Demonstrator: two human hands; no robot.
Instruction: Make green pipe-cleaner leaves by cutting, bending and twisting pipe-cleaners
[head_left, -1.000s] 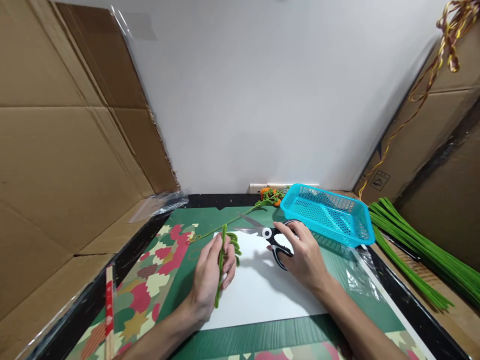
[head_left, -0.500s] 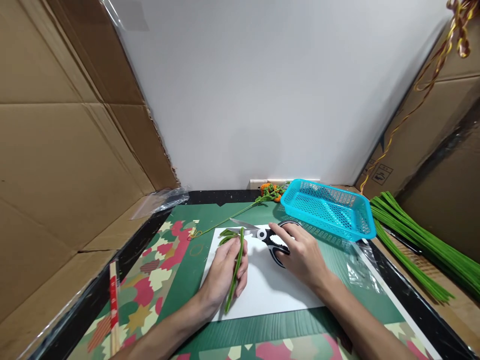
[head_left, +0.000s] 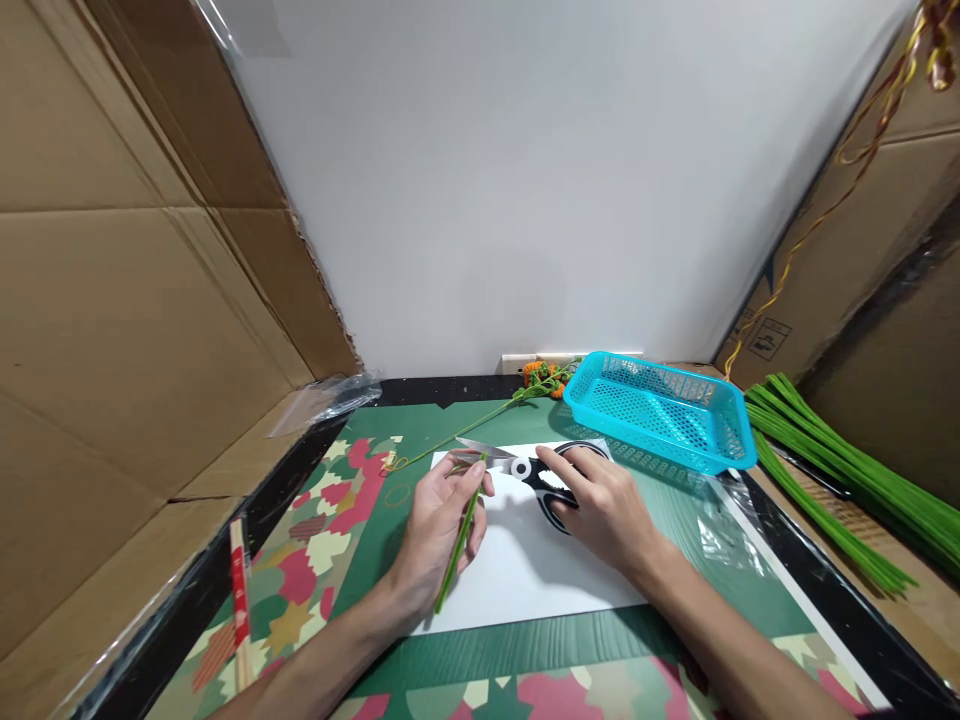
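My left hand [head_left: 444, 520] is closed round green pipe cleaners [head_left: 457, 555], which slant down past the palm. Their upper ends lie by the blades of the scissors [head_left: 520, 467]. My right hand [head_left: 607, 500] grips the black-and-white handles, and the scissors point left with the blades slightly apart. Whether the blades touch the pipe cleaners I cannot tell. Beneath both hands lies a white sheet of paper [head_left: 540, 585]. Behind it rests an orange flower [head_left: 538, 378] with a long green stem.
A blue perforated basket [head_left: 660, 410] stands at the back right. Beyond it lie bundles of green pipe cleaners [head_left: 847, 480]. A red-and-white paper-wrapped stick [head_left: 240, 590] is at the left. Cardboard walls [head_left: 127, 300] flank the table, and a clear plastic bag [head_left: 326, 400] lies back left.
My left fingers have shifted up over the pipe cleaners' looped upper part, now mostly hidden, and the lower ends have swung slightly left. The right hand and scissors have barely moved.
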